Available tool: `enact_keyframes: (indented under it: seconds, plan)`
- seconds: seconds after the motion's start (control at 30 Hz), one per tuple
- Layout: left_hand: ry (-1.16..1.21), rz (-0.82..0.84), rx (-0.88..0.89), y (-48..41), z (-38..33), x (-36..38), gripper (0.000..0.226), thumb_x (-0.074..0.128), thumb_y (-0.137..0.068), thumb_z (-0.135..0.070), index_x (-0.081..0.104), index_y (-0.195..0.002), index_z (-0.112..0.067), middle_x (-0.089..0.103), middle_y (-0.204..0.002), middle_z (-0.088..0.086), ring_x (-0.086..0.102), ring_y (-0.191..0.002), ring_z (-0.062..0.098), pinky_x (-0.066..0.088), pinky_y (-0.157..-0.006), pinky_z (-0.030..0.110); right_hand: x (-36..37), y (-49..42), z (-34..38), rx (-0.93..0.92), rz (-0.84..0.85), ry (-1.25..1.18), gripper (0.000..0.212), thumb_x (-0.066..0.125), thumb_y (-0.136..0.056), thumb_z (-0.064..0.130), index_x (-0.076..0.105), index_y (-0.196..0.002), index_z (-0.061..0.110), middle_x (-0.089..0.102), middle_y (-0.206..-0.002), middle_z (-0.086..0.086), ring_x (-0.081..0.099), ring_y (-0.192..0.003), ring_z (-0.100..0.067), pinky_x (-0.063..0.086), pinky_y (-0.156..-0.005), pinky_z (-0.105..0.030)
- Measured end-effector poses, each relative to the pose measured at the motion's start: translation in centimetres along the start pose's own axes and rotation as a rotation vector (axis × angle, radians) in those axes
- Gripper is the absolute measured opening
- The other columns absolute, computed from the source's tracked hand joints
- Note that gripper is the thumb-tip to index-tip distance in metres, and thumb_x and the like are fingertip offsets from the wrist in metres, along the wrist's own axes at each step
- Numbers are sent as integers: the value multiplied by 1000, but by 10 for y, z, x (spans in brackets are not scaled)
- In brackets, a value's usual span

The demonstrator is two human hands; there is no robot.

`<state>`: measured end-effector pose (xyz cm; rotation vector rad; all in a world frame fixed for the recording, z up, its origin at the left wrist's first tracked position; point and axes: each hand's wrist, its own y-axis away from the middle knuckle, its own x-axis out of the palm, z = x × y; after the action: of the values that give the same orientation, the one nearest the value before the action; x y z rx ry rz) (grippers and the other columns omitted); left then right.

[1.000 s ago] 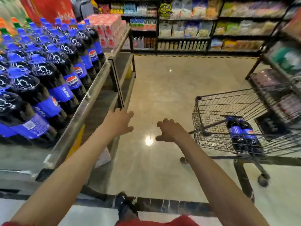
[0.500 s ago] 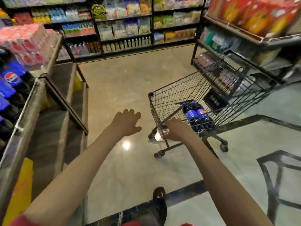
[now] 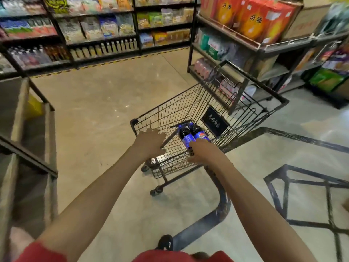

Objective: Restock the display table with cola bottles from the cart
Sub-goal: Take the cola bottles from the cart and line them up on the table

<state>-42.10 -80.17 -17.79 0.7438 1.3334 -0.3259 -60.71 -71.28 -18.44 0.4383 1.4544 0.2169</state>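
Two cola bottles (image 3: 190, 133) with blue labels and blue caps lie side by side in the black wire shopping cart (image 3: 188, 108) ahead of me. My right hand (image 3: 203, 151) reaches into the cart at the near ends of the bottles, fingers spread and straight; whether it touches them is unclear. My left hand (image 3: 149, 143) hovers open over the cart's left near rim, fingers spread, holding nothing. The display table (image 3: 28, 159) shows only as its metal frame at the left edge; its bottles are out of view.
Stocked shelves (image 3: 98, 31) line the back wall. A black shelving unit (image 3: 251, 46) with orange boxes stands right behind the cart. My shoe (image 3: 166, 242) is on the tiled floor (image 3: 94, 114) near a dark inlay line.
My view has swung right, away from the display table toward the cart. Both hands have moved forward to the cart, the right one going into it down to the bottles.
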Motion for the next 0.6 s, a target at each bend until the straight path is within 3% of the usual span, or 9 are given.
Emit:
enact_keyframes:
  seconds: [0.37, 0.6]
  plan:
    - [8, 112, -17, -131, -55, -4, 57, 56, -95, -52, 43, -143, -23, 53, -134, 9, 50, -123, 29, 45, -94, 43, -7, -93, -122, 1, 81, -62, 61, 67, -92, 43, 46, -141, 15, 51, -138, -12, 53, -125, -32, 46, -103, -46]
    - [104, 168, -124, -205, -94, -17, 59, 57, -97, -49, 39, -148, -23, 55, -132, 10, 52, -123, 29, 46, -98, 45, -22, -163, -195, -86, 132, -18, 59, 66, -94, 43, 46, -140, 13, 49, -141, -13, 49, -128, -35, 45, -98, -45]
